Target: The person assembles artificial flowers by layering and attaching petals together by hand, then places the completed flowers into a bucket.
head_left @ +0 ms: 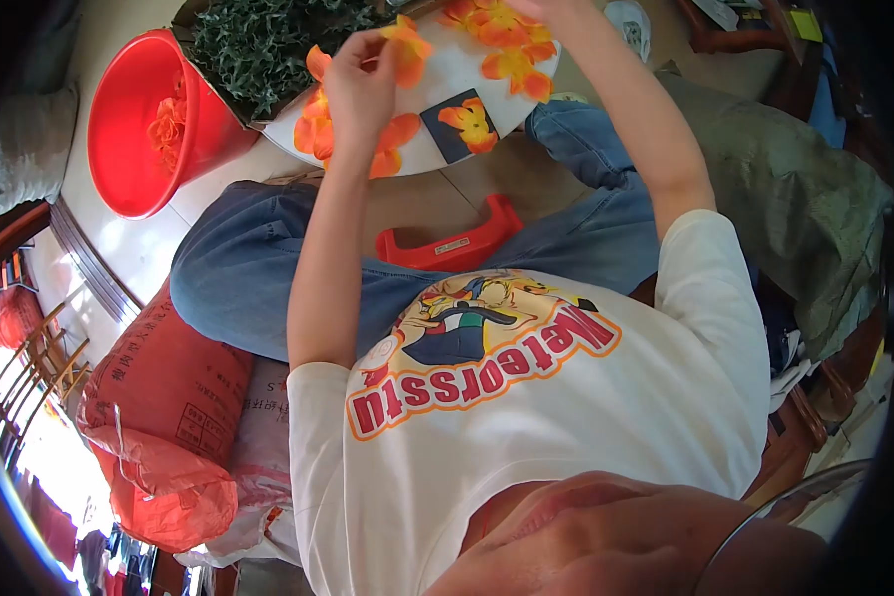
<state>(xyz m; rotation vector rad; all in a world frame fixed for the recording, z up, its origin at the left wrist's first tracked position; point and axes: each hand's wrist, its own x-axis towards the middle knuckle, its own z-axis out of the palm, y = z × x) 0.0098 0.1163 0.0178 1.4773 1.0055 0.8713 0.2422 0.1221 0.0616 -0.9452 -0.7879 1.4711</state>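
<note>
- The left hand (363, 91) has its thumb and fingers closed in a pinch on an orange petal piece (408, 50), which juts out on the hand's right; the exact contact is hidden by the fingers.
- The right hand (534, 7) is cut off by the top edge, so I cannot tell how far open it is or whether it has hold of anything.
- Loose orange petals (515, 68) lie just below the right hand; others (395, 142) lie on both sides of the left wrist, partly covered by it.
- To the right of the left hand, nearer the body, a dark square (437, 126) lies on the white tabletop (445, 77), largely covered by a yellow-orange flower (470, 124).
- Left of the left hand, green foliage (258, 55) runs out of view at the top.
- Farther left, a red bucket (119, 104) holds orange pieces (169, 124), too indistinct to count.
</note>
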